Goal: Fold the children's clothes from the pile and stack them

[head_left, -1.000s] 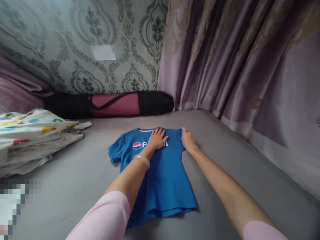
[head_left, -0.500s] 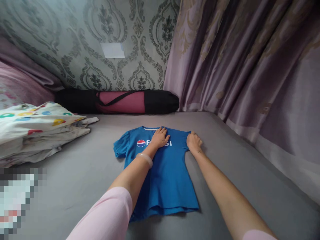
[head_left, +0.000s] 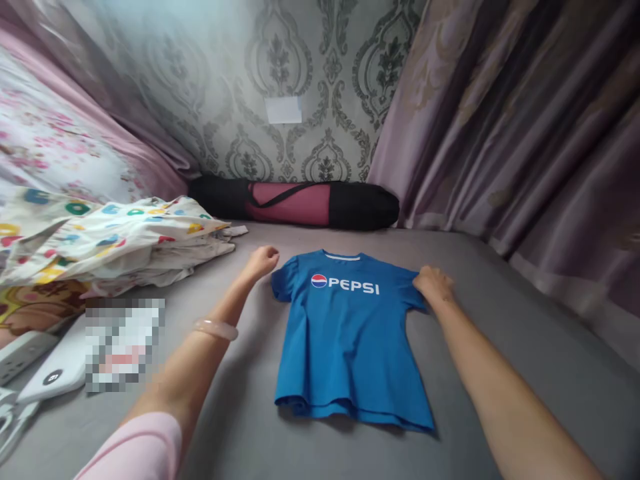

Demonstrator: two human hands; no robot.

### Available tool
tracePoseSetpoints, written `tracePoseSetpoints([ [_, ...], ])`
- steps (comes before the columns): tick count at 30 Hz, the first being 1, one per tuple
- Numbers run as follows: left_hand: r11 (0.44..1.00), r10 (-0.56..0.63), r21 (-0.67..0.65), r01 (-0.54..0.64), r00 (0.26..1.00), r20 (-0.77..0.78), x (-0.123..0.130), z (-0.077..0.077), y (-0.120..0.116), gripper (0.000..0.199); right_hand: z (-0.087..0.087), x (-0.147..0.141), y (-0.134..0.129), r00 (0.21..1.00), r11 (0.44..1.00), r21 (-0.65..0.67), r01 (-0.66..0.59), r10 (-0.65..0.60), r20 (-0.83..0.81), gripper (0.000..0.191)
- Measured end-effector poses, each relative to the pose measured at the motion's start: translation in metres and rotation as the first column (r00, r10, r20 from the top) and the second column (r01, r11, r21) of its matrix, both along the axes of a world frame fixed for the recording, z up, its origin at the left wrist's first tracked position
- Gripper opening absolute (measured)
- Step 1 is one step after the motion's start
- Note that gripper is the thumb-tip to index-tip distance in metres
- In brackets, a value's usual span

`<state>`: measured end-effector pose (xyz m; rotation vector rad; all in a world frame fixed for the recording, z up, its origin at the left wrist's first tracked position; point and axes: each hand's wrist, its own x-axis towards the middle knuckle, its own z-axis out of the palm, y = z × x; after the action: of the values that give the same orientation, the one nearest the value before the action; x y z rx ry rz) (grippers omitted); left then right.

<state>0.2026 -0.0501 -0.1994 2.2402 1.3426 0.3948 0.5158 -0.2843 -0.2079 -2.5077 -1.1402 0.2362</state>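
A blue T-shirt (head_left: 350,340) with a white PEPSI print lies front up on the grey sheet, its collar toward the wall and its lower hem slightly rippled. My right hand (head_left: 435,285) is closed on the edge of the sleeve at the right. Just beyond the left sleeve, my left hand (head_left: 263,261) is raised above the sheet with curled fingers; whether they hold any cloth is too small to make out. A pale bangle circles my left wrist.
A long black and pink bag (head_left: 295,202) lies along the patterned wall. Piled printed cloth (head_left: 125,240) is at the left, with a white power bank (head_left: 60,367) and a power strip (head_left: 25,357) nearer. Purple curtains (head_left: 500,133) hang at the right.
My left hand has left the shirt's chest and moved out past the left sleeve, uncovering the print. My right hand still holds the right sleeve. The view has turned left.
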Motion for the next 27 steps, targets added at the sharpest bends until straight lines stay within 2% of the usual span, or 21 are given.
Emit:
tracePoseSetpoints([
  [2, 0.997, 0.051, -0.059, -0.053, 0.998, -0.031, -0.026, -0.004, 0.006, 0.03, 0.002, -0.009, 0.017, 0.998, 0.998, 0.014, -0.065, 0.064, 0.023, 0.021],
  [5, 0.986, 0.046, -0.161, -0.051, 0.998, -0.035, -0.043, -0.014, 0.001, 0.026, 0.0, -0.034, 0.048, 0.982, 0.983, 0.035, -0.18, 0.178, 0.069, 0.033],
  [7, 0.976, 0.038, -0.214, -0.04, 0.999, -0.011, -0.042, -0.019, -0.007, 0.025, -0.006, -0.058, 0.072, 0.958, 0.96, 0.05, -0.277, 0.271, 0.093, 0.028],
  [11, 0.96, 0.049, -0.279, -0.033, 0.997, 0.052, -0.033, -0.026, -0.018, 0.024, -0.024, -0.105, 0.12, 0.867, 0.868, 0.071, -0.492, 0.482, 0.127, 0.042],
  [14, 0.946, 0.074, -0.323, -0.041, 0.993, 0.091, -0.029, -0.031, -0.017, 0.022, -0.037, -0.124, 0.142, 0.835, 0.835, 0.082, -0.545, 0.53, 0.146, 0.046],
  [18, 0.935, 0.135, -0.346, -0.077, 0.98, 0.147, -0.025, -0.035, -0.015, 0.022, -0.055, -0.125, 0.15, 0.847, 0.848, 0.09, -0.523, 0.505, 0.166, 0.048],
  [24, 0.917, 0.173, -0.394, -0.066, 0.955, 0.242, -0.009, -0.029, -0.022, 0.049, -0.071, -0.121, 0.149, 0.858, 0.854, 0.134, -0.502, 0.473, 0.2, 0.049],
  [27, 0.915, 0.137, -0.403, 0.003, 0.938, 0.318, 0.001, -0.032, -0.025, 0.04, -0.074, -0.12, 0.15, 0.859, 0.851, 0.159, -0.501, 0.465, 0.215, 0.049],
])
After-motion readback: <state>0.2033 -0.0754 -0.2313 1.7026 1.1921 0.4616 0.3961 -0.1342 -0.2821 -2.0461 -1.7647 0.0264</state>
